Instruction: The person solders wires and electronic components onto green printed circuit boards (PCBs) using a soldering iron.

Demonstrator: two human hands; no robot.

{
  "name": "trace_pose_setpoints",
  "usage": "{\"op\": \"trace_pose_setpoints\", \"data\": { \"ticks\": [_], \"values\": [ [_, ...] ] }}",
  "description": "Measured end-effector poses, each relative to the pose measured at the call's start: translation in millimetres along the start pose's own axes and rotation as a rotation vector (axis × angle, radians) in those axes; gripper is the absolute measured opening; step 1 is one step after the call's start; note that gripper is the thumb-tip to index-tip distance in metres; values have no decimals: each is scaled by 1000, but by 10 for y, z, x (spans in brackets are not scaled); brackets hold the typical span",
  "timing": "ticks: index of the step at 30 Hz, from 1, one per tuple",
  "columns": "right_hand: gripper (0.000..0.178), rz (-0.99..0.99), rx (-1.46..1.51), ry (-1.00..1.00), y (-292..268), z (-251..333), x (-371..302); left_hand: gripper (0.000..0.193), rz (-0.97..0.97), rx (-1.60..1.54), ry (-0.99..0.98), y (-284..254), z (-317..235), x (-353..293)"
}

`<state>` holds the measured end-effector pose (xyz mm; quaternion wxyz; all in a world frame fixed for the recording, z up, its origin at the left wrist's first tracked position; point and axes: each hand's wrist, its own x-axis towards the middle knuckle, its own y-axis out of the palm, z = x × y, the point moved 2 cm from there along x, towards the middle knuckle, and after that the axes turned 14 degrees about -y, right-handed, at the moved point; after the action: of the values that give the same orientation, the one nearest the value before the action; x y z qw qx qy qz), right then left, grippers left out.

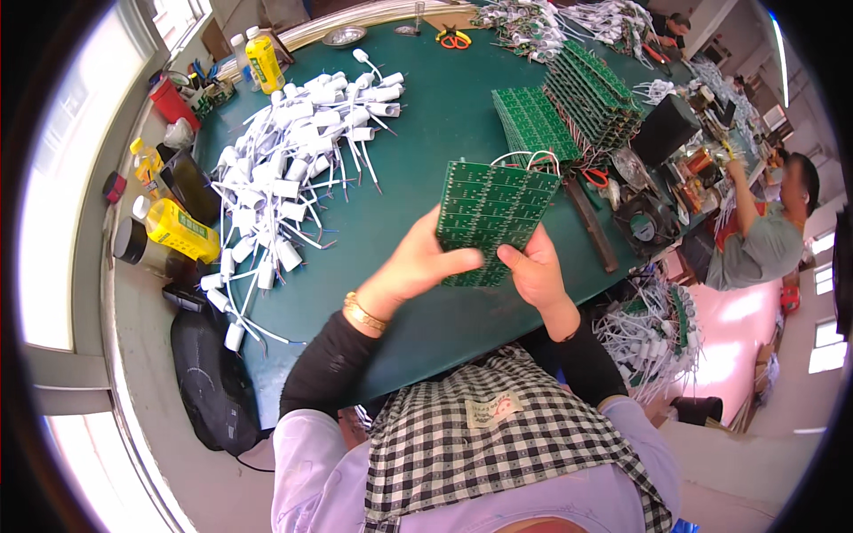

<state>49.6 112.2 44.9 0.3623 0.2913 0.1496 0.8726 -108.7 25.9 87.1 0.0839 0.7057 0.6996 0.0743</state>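
Between my two hands I hold a green circuit board panel [495, 206], tilted above the table with its upper end away from me. My left hand [425, 260] grips its left edge, thumb lying across the face. On the lower right edge my right hand [536, 272] is closed, its thumb pressed on the board. White wires [538, 158] loop at the panel's top right corner. Just beyond it stand stacks of similar green circuit boards [536, 124]. To the left lies a big heap of white lamp sockets [293, 160] with wire leads.
Yellow bottles [182, 228] line the left edge beside a black bag [209, 382]. Orange-handled scissors [454, 37] lie at the back. A dark metal bar [593, 226] and a black fan [646, 222] are at the right. Another person [769, 226] works beyond.
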Motion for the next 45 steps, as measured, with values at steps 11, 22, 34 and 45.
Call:
{"op": "trace_pose_setpoints", "data": {
  "ticks": [11,22,34,45],
  "values": [
    [40,-84,-498,-310,274,-313,213,18,-589,195,120,-46,181,-28],
    [26,-168,-608,-440,492,-498,324,13,-871,354,283,-200,278,3],
    [37,35,-27,-15,271,-490,340,29,-398,-65,-156,-391,74,85],
    [34,43,-219,7,169,-370,317,21,-482,44,-133,-92,195,78]
  ]
}}
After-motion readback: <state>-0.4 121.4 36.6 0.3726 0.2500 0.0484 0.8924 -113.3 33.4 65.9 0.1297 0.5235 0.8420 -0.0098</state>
